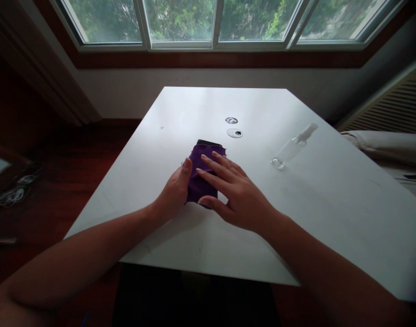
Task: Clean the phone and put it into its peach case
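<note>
A purple cloth (202, 184) lies spread over a flat dark object that looks like a phone (208, 142); only its black top edge shows past the cloth. My left hand (175, 188) grips this phone and the cloth's left edge, thumb on top, its other fingers hidden at the side or underneath. On the cloth's right part rests my right hand (240, 195), palm down, fingers stretched out and slightly apart. Both hands are over the near middle of the white table (153, 245).
A clear spray bottle (291, 150) lies on its side to the right. Two small round discs (234, 133), perhaps lids or holes, are beyond the phone. A tiny bit of debris (162, 127) is at far left. Windows (180, 22) stand behind the table; cables (15, 195) lie on the floor.
</note>
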The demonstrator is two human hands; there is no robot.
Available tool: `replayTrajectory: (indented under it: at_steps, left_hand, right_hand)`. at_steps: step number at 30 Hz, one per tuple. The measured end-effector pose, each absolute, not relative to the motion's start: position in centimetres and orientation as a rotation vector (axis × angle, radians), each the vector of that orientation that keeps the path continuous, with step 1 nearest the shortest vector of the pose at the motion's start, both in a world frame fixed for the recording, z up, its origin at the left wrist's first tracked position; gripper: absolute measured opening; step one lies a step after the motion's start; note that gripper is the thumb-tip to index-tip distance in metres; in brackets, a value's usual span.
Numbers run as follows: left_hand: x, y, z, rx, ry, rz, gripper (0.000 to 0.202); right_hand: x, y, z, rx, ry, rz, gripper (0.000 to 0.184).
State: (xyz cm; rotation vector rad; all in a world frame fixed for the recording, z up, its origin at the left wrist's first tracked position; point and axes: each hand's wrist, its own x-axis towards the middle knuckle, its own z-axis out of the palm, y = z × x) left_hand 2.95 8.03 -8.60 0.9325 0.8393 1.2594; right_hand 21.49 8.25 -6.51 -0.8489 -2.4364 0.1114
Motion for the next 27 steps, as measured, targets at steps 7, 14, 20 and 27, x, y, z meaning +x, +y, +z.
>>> replayTrajectory:
  at_steps: [7, 14, 20, 27]
  left_hand:
    - [3.2, 8.3, -8.8, 0.898, 0.887, 1.296, 0.053]
    - [2.8, 8.7, -8.7, 0.832, 0.934, 1.286, 0.037]
    - [3.1, 8.4, -8.8, 0.861, 0.937, 1.15, 0.038]
    - [3.2, 7.9, -9.1, 0.896, 0.855, 0.99, 0.046]
  right_hand:
    - [20.2, 7.4, -7.3, -1.034, -2.499, 0.1, 0.076]
    - [20.7, 7.5, -7.2, -1.013, -2.263, 0.214, 0.067]
    - [22.5, 9.7, -7.7, -1.185, -1.892, 0.279, 0.049]
    - [22.9, 9.5, -6.9, -0.931, -2.064, 0.21, 0.023]
